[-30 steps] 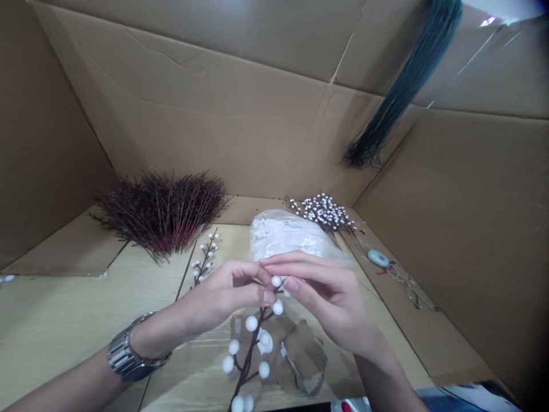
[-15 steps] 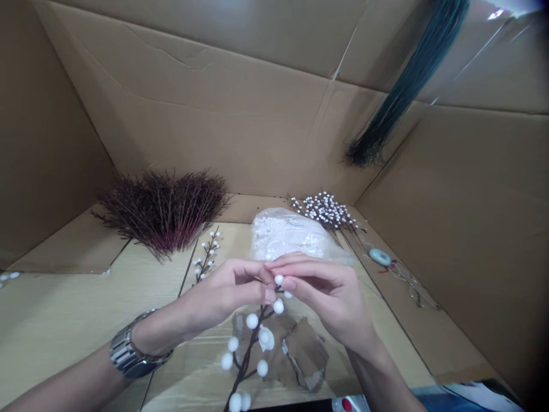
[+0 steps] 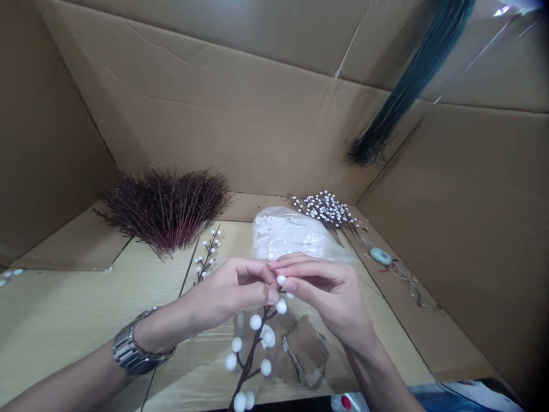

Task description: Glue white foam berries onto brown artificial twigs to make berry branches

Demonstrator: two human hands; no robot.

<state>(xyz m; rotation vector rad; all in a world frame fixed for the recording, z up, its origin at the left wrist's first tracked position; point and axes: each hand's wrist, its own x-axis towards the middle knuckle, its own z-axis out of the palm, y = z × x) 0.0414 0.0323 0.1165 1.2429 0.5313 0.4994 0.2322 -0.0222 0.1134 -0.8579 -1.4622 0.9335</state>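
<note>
Grasping the top end of a brown stem (image 3: pixel 247 365) with white balls, the left hand (image 3: pixel 244 286) pinches between thumb and fingers; the exact contact area is partly hidden by the fingers. Head view: the stem is located in front of the person, at the lower middle, running from the fingertips down to the bottom edge at a tilt. White balls sit along both sides of it. The right hand (image 3: pixel 328 292) is positioned opposite, with thumb and fingers closed about the uppermost ball (image 3: pixel 281 280). The fingertips of both hands meet or nearly meet above this ball. A metal wristwatch (image 3: pixel 128 350) is fitted on the left wrist.

Below the hands, torn brown cardboard (image 3: pixel 306 349) lies on the table (image 3: pixel 64 326). Beyond the left forearm lies a smaller-looking sprig (image 3: pixel 209 252) with white balls; behind it is a dense bundle of dark twigs (image 3: pixel 167 206). Directly behind the hands rests a clear plastic bag (image 3: pixel 287 232) with white contents. A pile of white-balled sprigs (image 3: pixel 328 209) lies just beyond the bag. To the right is a pale blue rounded object (image 3: pixel 380 256). A bundle of dark green strands (image 3: pixel 416 80) hangs at upper right, against the cardboard wall (image 3: pixel 214 114).
</note>
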